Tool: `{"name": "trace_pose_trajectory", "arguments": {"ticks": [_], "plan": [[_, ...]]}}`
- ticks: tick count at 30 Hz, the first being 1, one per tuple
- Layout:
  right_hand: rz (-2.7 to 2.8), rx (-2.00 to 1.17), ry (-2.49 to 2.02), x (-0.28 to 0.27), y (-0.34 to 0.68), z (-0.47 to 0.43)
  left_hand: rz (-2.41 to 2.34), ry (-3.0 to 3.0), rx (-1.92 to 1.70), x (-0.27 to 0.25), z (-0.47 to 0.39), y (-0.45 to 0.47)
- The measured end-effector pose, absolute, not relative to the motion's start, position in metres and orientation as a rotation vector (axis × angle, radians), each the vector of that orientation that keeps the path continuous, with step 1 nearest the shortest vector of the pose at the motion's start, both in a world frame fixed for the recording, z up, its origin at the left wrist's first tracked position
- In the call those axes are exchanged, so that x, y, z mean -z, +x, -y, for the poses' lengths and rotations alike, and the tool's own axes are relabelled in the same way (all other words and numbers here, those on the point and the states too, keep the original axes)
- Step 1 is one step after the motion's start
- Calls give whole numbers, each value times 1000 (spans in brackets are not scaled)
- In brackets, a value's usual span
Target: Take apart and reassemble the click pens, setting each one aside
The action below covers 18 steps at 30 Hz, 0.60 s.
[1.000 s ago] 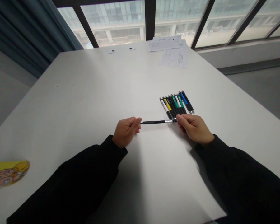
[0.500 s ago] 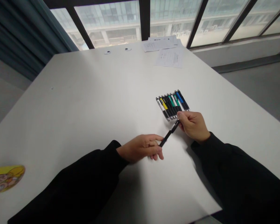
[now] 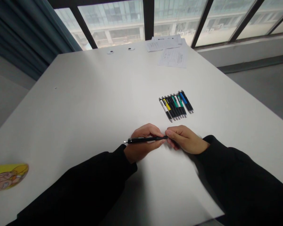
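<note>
A black pen [image 3: 141, 140] lies nearly level across my left hand [image 3: 138, 151], its pale, narrow end sticking out past the wrist side. The thumb and fingers of that hand close on the pen toward its dark end. My right hand [image 3: 186, 138] pinches that same dark end between thumb and fingertips, so the two hands almost meet. Just beyond them, a row of pens [image 3: 173, 106] rests on the table, with white, yellow, black, green and blue barrels side by side. The blue one and a black one sit slightly apart at the right.
The white table [image 3: 91, 94] reaches back to the windows. Printed papers [image 3: 172, 56] lie at its far edge, near two round fittings [image 3: 110, 52]. A yellow picture with a cartoon figure [image 3: 9, 177] is at the left. A dark curtain [image 3: 35, 34] hangs beyond the left corner.
The pen has swung from a slant to nearly level and moved left into my left hand, whose fingers have closed on it. My right hand has come down, away from the pen row.
</note>
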State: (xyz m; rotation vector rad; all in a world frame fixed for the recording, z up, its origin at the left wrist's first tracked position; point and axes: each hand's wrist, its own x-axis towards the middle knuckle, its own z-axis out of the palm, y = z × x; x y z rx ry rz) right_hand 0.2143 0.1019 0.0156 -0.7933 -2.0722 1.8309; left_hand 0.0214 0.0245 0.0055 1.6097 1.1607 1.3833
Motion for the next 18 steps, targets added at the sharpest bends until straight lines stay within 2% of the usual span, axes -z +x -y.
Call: {"name": "trace_pose_trajectory", "arguments": {"ticks": [5,9,18], "plan": [[2169,-1779,-811,-19,212,-101,-1426,2014,-1159,-7,-18,26],[2150,-1818,-793,-20,212,-99,-1404,2364,-899,-3,-18,27],[1587,-2121,-660,-11,209,-94,-1296,2054,-866,-6,-16,25]]}}
